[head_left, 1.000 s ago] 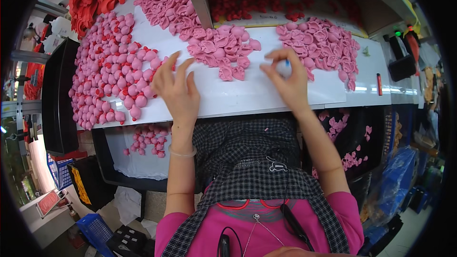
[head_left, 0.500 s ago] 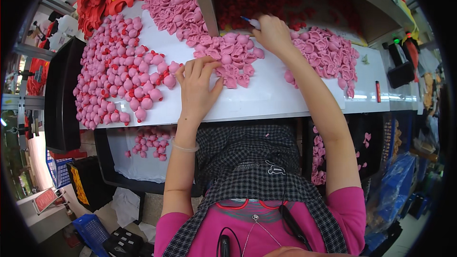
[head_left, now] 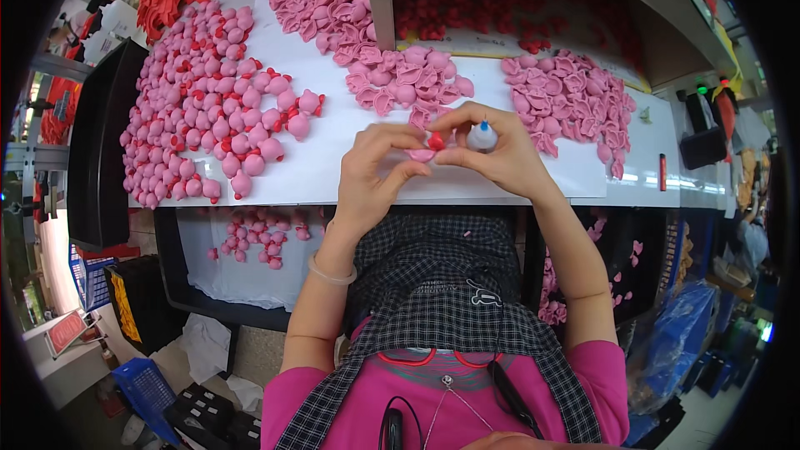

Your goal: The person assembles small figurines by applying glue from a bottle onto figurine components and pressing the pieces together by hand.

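Note:
Above the near side of the white table, my two hands meet at the fingertips. My left hand [head_left: 371, 171] is closed, pinching a pink cup-shaped rubbery piece [head_left: 420, 154]. Against that piece, the thumb and forefinger of my right hand [head_left: 510, 157] pinch a small red piece [head_left: 435, 142]. A small translucent bottle with a blue tip [head_left: 482, 137] is tucked in the same hand, its tip pointing up. How far the red piece sits inside the pink one is hidden by my fingers. Just beyond lies a heap of pink hollow pieces [head_left: 408, 83].
Pink balls with red bits [head_left: 200, 104] cover the table's left side. Another pink heap [head_left: 567, 104] lies right, near a red pen-like stick [head_left: 662, 172]. A grey shelf post [head_left: 379, 0] rises at the back, with red pieces beneath the shelf. A black tray [head_left: 187, 283] sits below the table edge.
My right hand has come back from under the shelf with a red piece, still holding the bottle. My left hand has moved right from the pink heap and now pinches a pink piece.

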A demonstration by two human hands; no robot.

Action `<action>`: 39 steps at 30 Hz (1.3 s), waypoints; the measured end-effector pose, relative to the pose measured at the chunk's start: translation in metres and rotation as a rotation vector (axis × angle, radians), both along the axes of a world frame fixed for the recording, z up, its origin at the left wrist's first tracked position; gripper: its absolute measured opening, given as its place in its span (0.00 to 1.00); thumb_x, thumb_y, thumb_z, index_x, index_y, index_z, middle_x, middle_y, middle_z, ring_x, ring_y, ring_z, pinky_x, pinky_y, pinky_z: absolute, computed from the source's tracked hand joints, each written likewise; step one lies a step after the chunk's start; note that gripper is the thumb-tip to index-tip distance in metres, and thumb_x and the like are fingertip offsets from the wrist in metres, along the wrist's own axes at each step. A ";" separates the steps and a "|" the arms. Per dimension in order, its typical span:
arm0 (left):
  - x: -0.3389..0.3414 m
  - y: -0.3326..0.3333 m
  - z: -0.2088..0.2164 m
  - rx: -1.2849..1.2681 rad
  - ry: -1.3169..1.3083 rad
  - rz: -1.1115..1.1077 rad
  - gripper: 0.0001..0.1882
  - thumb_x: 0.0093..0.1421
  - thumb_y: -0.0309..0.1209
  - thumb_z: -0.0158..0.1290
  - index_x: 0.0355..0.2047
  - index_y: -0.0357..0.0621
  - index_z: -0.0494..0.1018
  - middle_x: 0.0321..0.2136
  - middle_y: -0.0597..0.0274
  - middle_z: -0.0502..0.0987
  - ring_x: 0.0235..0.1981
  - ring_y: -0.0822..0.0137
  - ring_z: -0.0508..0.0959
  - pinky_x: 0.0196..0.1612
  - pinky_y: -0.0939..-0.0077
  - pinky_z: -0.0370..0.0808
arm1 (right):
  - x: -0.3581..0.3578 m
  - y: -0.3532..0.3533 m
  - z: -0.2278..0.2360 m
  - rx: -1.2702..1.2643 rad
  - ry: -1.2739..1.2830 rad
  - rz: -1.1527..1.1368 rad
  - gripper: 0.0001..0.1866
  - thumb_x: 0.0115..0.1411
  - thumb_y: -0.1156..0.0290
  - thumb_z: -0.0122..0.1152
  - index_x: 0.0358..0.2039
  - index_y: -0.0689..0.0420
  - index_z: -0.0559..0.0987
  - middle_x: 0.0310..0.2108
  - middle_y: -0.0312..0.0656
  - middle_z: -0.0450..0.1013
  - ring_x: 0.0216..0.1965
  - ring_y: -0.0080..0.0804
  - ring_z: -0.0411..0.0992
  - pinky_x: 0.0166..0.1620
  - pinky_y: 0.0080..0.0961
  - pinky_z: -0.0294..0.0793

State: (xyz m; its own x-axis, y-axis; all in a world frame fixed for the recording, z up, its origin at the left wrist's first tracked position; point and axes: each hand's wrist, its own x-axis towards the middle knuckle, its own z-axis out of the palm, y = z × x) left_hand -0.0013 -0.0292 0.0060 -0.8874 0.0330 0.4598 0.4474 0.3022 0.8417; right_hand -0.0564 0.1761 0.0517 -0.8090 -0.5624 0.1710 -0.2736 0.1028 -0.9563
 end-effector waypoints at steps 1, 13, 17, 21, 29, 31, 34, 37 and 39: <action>0.002 0.000 0.001 0.000 0.000 0.001 0.13 0.48 0.32 0.69 0.33 0.43 0.79 0.35 0.62 0.80 0.37 0.63 0.76 0.44 0.70 0.69 | 0.002 0.003 0.001 0.019 -0.010 -0.004 0.17 0.50 0.76 0.74 0.43 0.58 0.83 0.38 0.36 0.79 0.35 0.20 0.72 0.42 0.20 0.71; 0.009 0.003 0.013 -0.219 -0.064 -0.091 0.16 0.40 0.35 0.74 0.27 0.44 0.80 0.26 0.68 0.80 0.34 0.67 0.74 0.46 0.73 0.67 | 0.011 0.021 0.009 0.217 0.160 0.134 0.15 0.50 0.73 0.75 0.40 0.59 0.84 0.35 0.40 0.80 0.36 0.31 0.77 0.39 0.25 0.74; 0.010 0.006 0.009 -0.153 -0.182 -0.076 0.14 0.41 0.32 0.73 0.26 0.44 0.80 0.26 0.69 0.80 0.36 0.69 0.72 0.49 0.73 0.64 | 0.012 0.022 0.011 0.227 0.218 0.125 0.15 0.49 0.73 0.74 0.40 0.59 0.84 0.34 0.39 0.80 0.35 0.32 0.77 0.38 0.26 0.74; 0.010 0.007 0.007 -0.168 -0.199 -0.058 0.12 0.42 0.31 0.72 0.25 0.44 0.79 0.24 0.70 0.79 0.36 0.70 0.72 0.51 0.73 0.61 | 0.012 0.023 0.007 0.251 0.315 0.112 0.16 0.48 0.74 0.75 0.39 0.58 0.85 0.31 0.40 0.80 0.33 0.34 0.76 0.36 0.27 0.73; 0.014 0.019 0.002 -0.128 -0.258 0.009 0.12 0.45 0.36 0.71 0.25 0.47 0.79 0.26 0.72 0.78 0.34 0.71 0.72 0.53 0.71 0.58 | 0.013 0.021 0.005 0.206 0.324 0.112 0.12 0.48 0.77 0.72 0.36 0.58 0.84 0.28 0.39 0.79 0.31 0.32 0.76 0.34 0.26 0.73; 0.014 0.023 0.002 -0.146 -0.235 0.045 0.11 0.45 0.35 0.70 0.26 0.47 0.80 0.26 0.71 0.78 0.35 0.71 0.73 0.53 0.71 0.58 | 0.012 0.023 -0.002 0.202 0.366 0.071 0.13 0.49 0.77 0.71 0.37 0.58 0.84 0.30 0.39 0.78 0.31 0.31 0.76 0.34 0.24 0.73; 0.006 0.026 0.001 -0.194 -0.093 0.114 0.10 0.48 0.29 0.67 0.31 0.48 0.80 0.29 0.71 0.80 0.38 0.69 0.75 0.53 0.69 0.59 | 0.017 0.016 -0.016 0.189 0.379 -0.086 0.13 0.49 0.77 0.71 0.38 0.58 0.84 0.31 0.40 0.78 0.32 0.31 0.76 0.35 0.24 0.74; 0.004 0.023 0.002 -0.339 -0.055 0.081 0.13 0.50 0.24 0.65 0.38 0.46 0.80 0.35 0.66 0.81 0.42 0.65 0.75 0.54 0.69 0.62 | 0.024 0.024 -0.026 0.254 0.247 -0.084 0.23 0.51 0.78 0.69 0.50 0.58 0.78 0.36 0.40 0.78 0.37 0.27 0.75 0.40 0.22 0.75; 0.005 0.019 -0.001 -0.330 -0.062 -0.005 0.18 0.51 0.23 0.64 0.44 0.46 0.78 0.41 0.64 0.80 0.43 0.63 0.75 0.54 0.67 0.65 | 0.027 0.030 -0.029 0.258 0.064 -0.100 0.26 0.52 0.79 0.67 0.54 0.57 0.76 0.38 0.39 0.78 0.40 0.26 0.75 0.41 0.21 0.75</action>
State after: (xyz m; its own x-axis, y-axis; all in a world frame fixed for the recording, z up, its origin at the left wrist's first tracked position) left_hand 0.0041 -0.0101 0.0053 -0.9129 0.1754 0.3686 0.4004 0.5613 0.7243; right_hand -0.0290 0.2060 0.0225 -0.8546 -0.5123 0.0851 -0.3088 0.3697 -0.8763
